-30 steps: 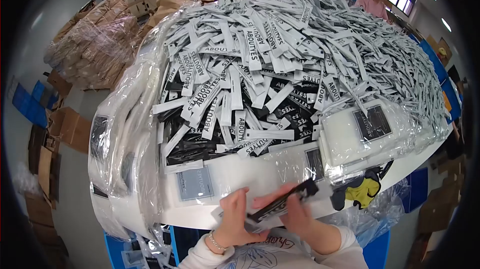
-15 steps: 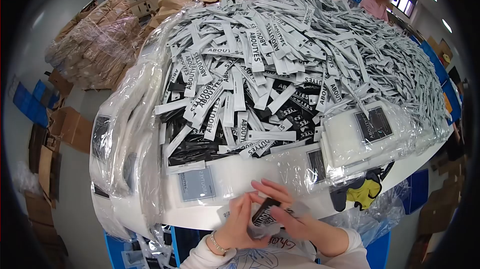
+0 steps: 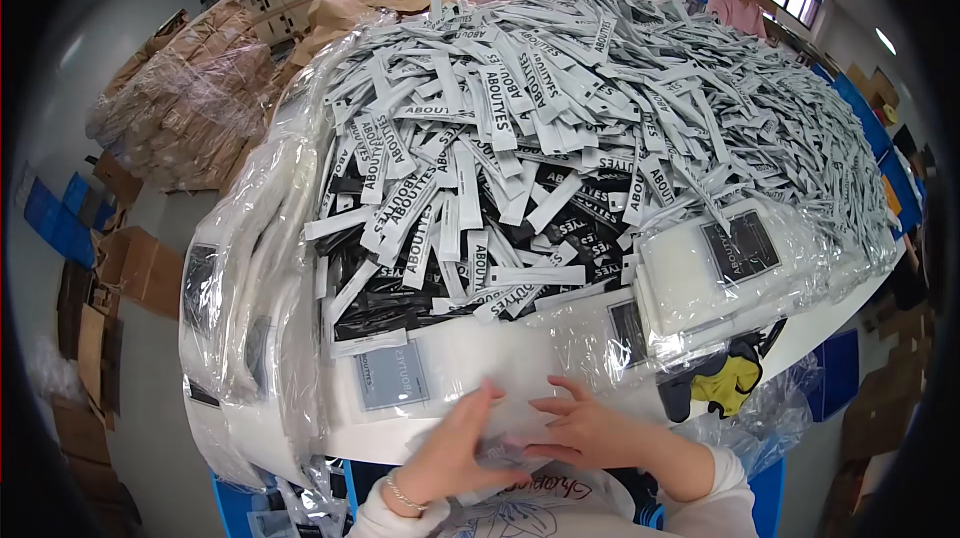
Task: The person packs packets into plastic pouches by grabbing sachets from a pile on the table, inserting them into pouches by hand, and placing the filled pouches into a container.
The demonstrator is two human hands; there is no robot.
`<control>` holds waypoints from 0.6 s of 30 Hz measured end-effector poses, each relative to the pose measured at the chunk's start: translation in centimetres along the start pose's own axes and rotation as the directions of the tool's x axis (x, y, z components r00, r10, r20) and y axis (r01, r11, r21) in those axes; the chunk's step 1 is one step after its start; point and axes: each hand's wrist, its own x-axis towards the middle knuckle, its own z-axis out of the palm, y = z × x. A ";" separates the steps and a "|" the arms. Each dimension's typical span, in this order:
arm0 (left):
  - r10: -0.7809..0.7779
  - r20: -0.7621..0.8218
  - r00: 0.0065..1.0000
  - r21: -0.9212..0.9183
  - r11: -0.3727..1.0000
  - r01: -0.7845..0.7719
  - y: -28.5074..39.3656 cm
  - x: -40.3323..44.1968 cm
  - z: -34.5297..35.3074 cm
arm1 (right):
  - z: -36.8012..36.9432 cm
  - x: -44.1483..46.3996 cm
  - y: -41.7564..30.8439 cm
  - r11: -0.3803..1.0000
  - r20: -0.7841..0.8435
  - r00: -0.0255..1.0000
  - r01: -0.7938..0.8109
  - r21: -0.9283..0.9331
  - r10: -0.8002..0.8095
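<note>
At the table's front edge my left hand (image 3: 452, 450) is held open, thumb apart from the fingers. Facing it, my right hand (image 3: 592, 428) has its fingers spread and slightly curled. Between the hands is some clear plastic (image 3: 505, 450), blurred and hard to make out; I cannot tell whether either hand touches it. Just beyond them lie flat translucent bags with a grey ABOUTYES label (image 3: 393, 375). Behind these rises a large heap of white stick packets (image 3: 500, 108), with black stick packets (image 3: 370, 293) in its near hollow.
On the right sits a stack of labelled clear bags (image 3: 700, 263), with a yellow and dark grey glove-like item (image 3: 728, 384) below it. Long plastic bags (image 3: 255, 298) drape over the left edge. A wrapped pile of brown parcels (image 3: 185, 88) and a person in pink (image 3: 738, 8) are farther off.
The small black packet that was between my hands no longer shows there. My hands have moved apart, the left one outward and slightly down, and the fingers have opened.
</note>
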 end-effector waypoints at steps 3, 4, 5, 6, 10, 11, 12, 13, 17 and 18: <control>-0.211 0.074 0.975 -0.114 0.969 0.218 0.2 0.1 -0.8 | -0.6 1.1 -0.1 0.995 -0.086 0.994 0.074 0.060 -0.069; -0.255 0.103 0.961 -0.105 0.958 0.265 0.4 0.3 -1.0 | -0.8 1.5 -0.3 0.992 -0.135 0.986 0.107 0.070 -0.097; -0.234 0.039 0.972 -0.163 0.958 0.237 0.3 0.3 -1.0 | -1.0 1.6 -0.5 0.994 -0.278 0.961 0.032 0.100 -0.003; -0.219 -0.027 0.975 -0.222 0.953 0.208 0.1 0.0 -0.6 | -1.3 1.6 -0.8 0.989 -0.406 0.909 -0.038 0.143 0.094; -0.283 -0.086 0.955 -0.394 0.890 0.228 0.0 -0.2 0.4 | 0.0 0.5 -0.7 0.910 -0.357 0.867 -0.220 0.352 0.348; -0.291 -0.064 0.954 -0.529 0.821 0.215 -0.2 -0.4 0.5 | 0.1 0.3 -0.7 0.898 -0.329 0.891 -0.164 0.408 0.312; -0.297 -0.039 0.954 -0.652 0.731 0.201 -0.5 -0.8 0.6 | 0.2 0.2 -0.7 0.879 -0.304 0.913 -0.109 0.464 0.274; -0.301 -0.015 0.954 -0.759 0.624 0.185 -0.6 -1.0 0.7 | 0.3 0.1 -0.7 0.852 -0.279 0.932 -0.057 0.521 0.233; -0.230 -0.240 0.943 -0.591 0.806 0.046 0.8 -0.7 1.0 | 0.5 0.8 -1.6 0.792 -0.294 0.906 -0.070 0.606 0.305; -0.195 -0.274 0.942 -0.530 0.848 0.021 0.9 -0.8 1.0 | 0.6 0.8 -1.7 0.775 -0.278 0.907 -0.080 0.627 0.318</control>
